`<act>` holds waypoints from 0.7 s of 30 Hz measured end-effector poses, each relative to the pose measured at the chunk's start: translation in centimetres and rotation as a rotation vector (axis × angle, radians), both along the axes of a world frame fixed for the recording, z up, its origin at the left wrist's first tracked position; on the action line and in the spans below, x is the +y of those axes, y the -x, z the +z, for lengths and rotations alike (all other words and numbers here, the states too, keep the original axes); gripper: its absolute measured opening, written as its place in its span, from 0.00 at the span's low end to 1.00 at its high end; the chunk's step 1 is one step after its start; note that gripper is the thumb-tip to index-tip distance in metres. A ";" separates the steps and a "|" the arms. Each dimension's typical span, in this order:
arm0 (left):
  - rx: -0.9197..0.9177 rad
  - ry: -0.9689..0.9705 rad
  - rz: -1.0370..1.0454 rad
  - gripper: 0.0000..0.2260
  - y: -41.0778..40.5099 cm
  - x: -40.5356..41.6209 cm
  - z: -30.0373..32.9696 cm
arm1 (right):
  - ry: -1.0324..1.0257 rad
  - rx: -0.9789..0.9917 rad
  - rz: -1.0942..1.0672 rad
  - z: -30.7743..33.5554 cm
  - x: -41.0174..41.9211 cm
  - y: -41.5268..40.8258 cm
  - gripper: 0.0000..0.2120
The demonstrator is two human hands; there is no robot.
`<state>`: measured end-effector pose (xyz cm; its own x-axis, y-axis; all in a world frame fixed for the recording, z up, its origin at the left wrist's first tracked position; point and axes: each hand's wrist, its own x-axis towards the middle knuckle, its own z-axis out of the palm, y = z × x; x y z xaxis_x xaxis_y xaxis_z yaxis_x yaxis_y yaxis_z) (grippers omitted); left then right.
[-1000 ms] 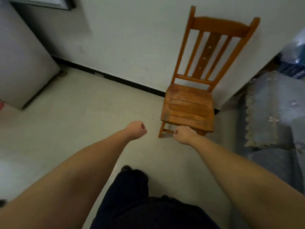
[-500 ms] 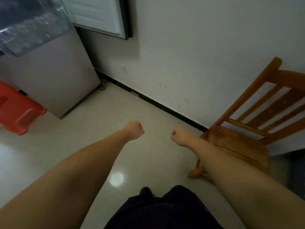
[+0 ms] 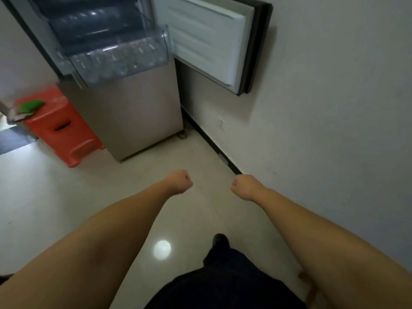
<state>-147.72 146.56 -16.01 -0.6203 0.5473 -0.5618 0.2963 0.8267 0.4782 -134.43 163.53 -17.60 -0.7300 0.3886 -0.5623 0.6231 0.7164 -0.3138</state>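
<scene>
Head view: hands (image 3: 180, 182) fisted, stretched forward.

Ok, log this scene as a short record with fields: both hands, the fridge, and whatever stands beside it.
left hand: curled into a fist, holds nothing
right hand: curled into a fist, holds nothing, apart from the left
fridge: stands ahead, untouched
door: open, swung toward the wall
drawer: clear, pulled out
stool: red, left of the fridge, green thing on top
</scene>
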 end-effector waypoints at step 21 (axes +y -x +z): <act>0.141 -0.118 0.244 0.11 35.4 10.4 4.0 | 0.021 0.258 0.264 4.8 9.7 43.7 0.10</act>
<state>-183.10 156.99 -12.02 -0.8091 0.4285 -0.4021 0.1660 0.8231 0.5431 -178.15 173.25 -12.82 -0.9222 0.1588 -0.3527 0.3167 0.8336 -0.4525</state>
